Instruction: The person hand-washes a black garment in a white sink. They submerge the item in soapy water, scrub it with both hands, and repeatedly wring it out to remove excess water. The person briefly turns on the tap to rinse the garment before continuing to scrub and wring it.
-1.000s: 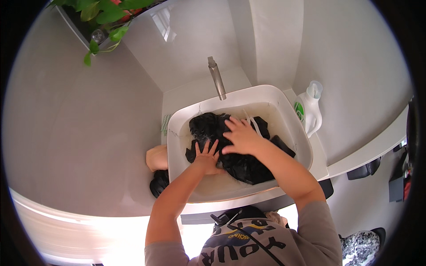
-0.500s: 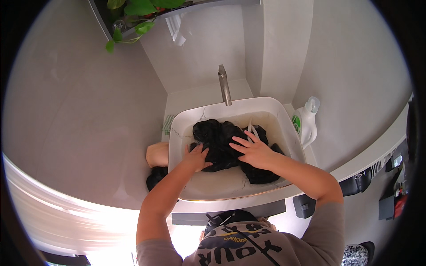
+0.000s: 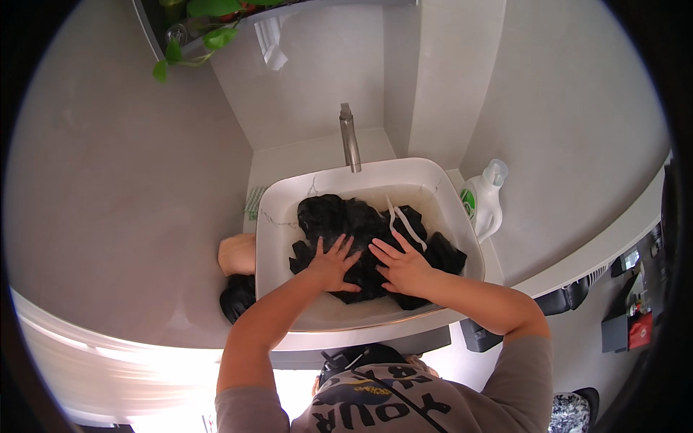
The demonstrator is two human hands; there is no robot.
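A wet, bunched black garment [image 3: 325,216] with white drawstrings [image 3: 410,227] lies in cloudy water in the white sink [image 3: 289,303]. Spread over its left-centre part is my left hand [image 3: 333,264], palm down with the fingers apart. My right hand [image 3: 404,267] rests flat on the garment just to the right, its fingers fanned toward the far left. Neither hand grips the cloth. Folds of the garment stick out of the water on the left and right sides.
A metal faucet [image 3: 349,138] stands behind the sink. To the right is a white detergent bottle [image 3: 485,198]. On the left lie a green-checked cloth [image 3: 254,202], a beige item [image 3: 238,254] and a black item [image 3: 238,297]. A leafy plant [image 3: 216,36] hangs from a shelf at upper left.
My hands have come closer together over the garment, the left one moving right and its fingers spreading. The garment has spread out nearer to me, and the whole view has shifted slightly.
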